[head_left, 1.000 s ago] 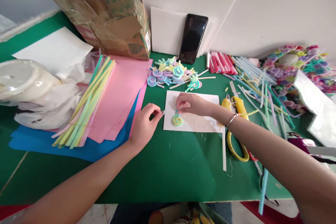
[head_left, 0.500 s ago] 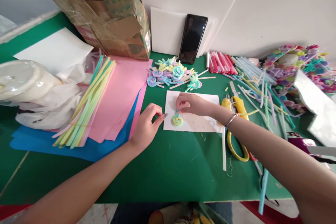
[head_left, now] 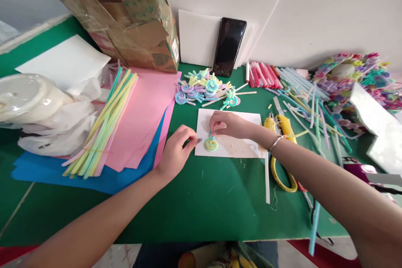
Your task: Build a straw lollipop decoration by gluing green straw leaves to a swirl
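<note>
A yellow and turquoise spiral lollipop made of pipe cleaner (head_left: 211,144) lies on a white board (head_left: 245,146). My right hand (head_left: 226,124) reaches over the board from the right, its thumb and index finger pinched on the lollipop's short blue stem. The fingers partly cover that stem. At the board's left edge, my left hand (head_left: 179,147) is curled with thumb and index finger close together; whether anything is between them is too small to make out. Behind the board is a pile of similar pastel pipe-cleaner spirals (head_left: 207,87).
Yellow-handled scissors (head_left: 284,176) and pliers (head_left: 286,127) lie beneath or beside my right forearm. On the left are bundled pipe cleaners (head_left: 103,130) over pink paper (head_left: 147,104). A black phone (head_left: 230,46) leans at the back, near a cardboard box (head_left: 141,37) and red-pink markers (head_left: 264,75).
The whole view has shifted very slightly. Both hands keep the same poses, and the lollipop stays in place on the board.
</note>
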Available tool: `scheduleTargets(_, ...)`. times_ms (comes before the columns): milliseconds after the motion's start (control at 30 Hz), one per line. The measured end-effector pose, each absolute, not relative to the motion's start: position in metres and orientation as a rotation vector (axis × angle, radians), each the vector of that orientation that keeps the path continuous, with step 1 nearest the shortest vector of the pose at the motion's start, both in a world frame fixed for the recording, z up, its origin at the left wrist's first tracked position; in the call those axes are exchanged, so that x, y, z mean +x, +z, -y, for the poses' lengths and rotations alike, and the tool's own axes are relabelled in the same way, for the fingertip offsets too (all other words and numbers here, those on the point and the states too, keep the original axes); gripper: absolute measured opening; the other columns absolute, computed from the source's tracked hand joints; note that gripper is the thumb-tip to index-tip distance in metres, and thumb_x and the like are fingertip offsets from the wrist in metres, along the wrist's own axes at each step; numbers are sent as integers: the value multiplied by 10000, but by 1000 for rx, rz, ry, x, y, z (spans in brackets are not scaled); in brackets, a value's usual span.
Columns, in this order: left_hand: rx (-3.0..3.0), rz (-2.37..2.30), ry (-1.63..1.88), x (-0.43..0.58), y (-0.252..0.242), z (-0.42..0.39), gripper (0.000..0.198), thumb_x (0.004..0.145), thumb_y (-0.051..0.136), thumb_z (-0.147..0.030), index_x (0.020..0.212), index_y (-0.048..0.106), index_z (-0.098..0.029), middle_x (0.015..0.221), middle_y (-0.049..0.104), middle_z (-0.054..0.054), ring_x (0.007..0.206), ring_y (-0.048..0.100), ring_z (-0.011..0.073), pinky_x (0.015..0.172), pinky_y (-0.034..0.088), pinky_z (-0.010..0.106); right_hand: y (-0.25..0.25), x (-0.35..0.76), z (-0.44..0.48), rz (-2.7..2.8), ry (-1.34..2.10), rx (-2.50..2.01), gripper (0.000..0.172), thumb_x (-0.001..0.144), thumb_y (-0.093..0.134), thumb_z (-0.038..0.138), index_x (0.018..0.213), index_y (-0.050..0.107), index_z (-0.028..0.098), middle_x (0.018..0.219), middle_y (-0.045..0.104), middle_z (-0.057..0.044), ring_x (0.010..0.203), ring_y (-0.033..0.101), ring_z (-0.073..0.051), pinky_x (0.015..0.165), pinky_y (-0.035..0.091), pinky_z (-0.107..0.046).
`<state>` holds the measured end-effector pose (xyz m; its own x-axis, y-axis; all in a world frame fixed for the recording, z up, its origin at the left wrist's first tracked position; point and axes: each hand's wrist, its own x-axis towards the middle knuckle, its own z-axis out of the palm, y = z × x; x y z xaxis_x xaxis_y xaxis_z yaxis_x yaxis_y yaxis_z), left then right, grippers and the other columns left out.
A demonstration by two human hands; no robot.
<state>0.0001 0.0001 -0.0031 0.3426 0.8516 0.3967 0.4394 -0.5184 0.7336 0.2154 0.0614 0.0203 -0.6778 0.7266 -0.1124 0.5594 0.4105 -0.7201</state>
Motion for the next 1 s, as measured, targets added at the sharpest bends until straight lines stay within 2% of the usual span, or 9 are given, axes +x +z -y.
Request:
scheduleTargets(567, 2101, -1130, 1042, 0, -7, 0, 173, 867, 527, -130, 741, 443, -214, 747, 479, -16, 675, 498, 122, 605, 444, 225, 20, 216, -62, 2460, 1107, -1115, 79, 776, 644, 141, 760, 581, 187, 835, 553, -17, 729, 521, -133, 666, 423, -270)
scheduleTargets(800, 2090, -1109, 1026, 0, -6, -1, 134, 885, 498, -155, 773, 458, -219, 821, 519, 6, 774, 536, 143, 691, 471, 258, 20, 216, -62, 2456, 1103, -1115, 86, 774, 648, 140, 748, 579, 184, 827, 557, -15, 724, 521, -130, 663, 423, -267)
scheduleTargets(1000, 2073, -1059, 1067, -1, -3, -2, 133, 897, 492, -172, 781, 452, -222, 801, 533, 6, 756, 544, 140, 669, 465, 255, 19, 216, -62, 2451, 1108, -1100, 80, 783, 658, 166, 754, 585, 181, 837, 553, -22, 748, 529, -137, 681, 432, -276)
